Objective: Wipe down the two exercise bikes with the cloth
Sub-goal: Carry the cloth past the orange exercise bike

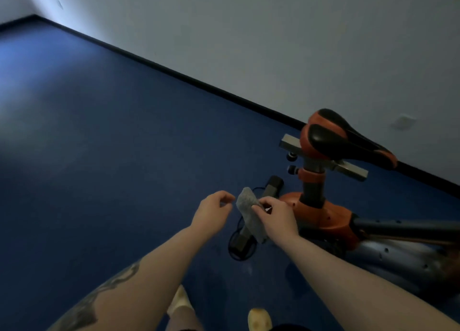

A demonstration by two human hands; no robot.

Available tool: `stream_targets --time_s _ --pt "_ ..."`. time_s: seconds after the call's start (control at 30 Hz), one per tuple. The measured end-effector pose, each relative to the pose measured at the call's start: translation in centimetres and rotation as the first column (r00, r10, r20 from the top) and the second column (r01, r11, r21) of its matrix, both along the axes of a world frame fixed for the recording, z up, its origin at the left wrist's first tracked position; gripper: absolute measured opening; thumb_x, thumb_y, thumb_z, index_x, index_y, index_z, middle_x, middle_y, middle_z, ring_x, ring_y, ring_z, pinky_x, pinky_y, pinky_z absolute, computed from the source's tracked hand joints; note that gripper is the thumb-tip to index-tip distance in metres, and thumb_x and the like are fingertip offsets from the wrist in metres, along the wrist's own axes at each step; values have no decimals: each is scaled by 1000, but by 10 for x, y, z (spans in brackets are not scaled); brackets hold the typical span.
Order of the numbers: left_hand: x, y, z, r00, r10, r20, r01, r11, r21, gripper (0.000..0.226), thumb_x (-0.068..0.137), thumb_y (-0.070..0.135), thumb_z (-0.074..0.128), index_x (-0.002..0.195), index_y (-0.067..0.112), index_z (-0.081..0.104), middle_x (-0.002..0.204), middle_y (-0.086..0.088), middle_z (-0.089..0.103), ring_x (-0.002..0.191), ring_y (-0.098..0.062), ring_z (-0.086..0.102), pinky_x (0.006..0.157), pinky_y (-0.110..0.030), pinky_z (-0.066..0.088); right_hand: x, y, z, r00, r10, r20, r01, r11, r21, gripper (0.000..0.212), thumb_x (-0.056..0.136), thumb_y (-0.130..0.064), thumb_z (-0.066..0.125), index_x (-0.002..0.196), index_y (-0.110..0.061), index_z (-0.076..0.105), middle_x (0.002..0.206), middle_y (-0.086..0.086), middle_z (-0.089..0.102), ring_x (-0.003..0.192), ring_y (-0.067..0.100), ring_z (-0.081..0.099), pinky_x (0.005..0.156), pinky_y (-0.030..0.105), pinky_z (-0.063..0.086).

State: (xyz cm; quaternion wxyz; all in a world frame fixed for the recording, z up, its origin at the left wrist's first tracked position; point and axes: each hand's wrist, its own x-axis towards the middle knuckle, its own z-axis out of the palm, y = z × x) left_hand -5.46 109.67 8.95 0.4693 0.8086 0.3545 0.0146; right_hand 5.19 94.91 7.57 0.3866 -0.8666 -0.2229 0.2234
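An orange and grey exercise bike [323, 213] stands at the right, its black and orange saddle [341, 136] raised on a dark post. My right hand [276, 218] is shut on a grey cloth [249, 213], which hangs in the air just left of the bike's frame. My left hand [214, 213] hovers a little left of the cloth with its fingers curled and apart, holding nothing. The cloth touches no part of the bike. Only one bike is in view.
The bike's rear foot bar [251, 221] with a black cable lies on the blue floor [99, 156] under my hands. A white wall [273, 32] with a black skirting runs behind the bike. My two light shoes [258, 319] show at the bottom.
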Motion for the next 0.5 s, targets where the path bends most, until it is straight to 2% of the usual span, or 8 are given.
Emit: stream_targets --time_s 0.13,0.3,0.5 --pt "16 75 -9 998 -56 3 56 998 13 20 96 17 54 109 27 65 106 10 63 96 -6 59 74 -20 46 12 68 -6 1000 -25 11 25 1000 -15 10 91 -35 64 90 -26 68 87 -12 67 81 7 61 74 37 54" --pt "36 182 -13 980 -192 -47 194 980 48 21 96 18 54 108 29 65 106 8 65 88 -3 60 66 -19 49 19 137 -12 973 -227 34 227 974 2 9 92 -35 64 90 -27 68 85 -15 66 79 4 60 72 36 54" --pt "85 267 -6 931 -352 -94 360 929 83 22 96 17 53 112 25 66 109 5 66 95 -9 62 80 -26 52 30 192 -8 917 -398 3 397 917 36 9 91 -34 64 86 -28 66 82 -14 66 77 5 60 69 34 52"
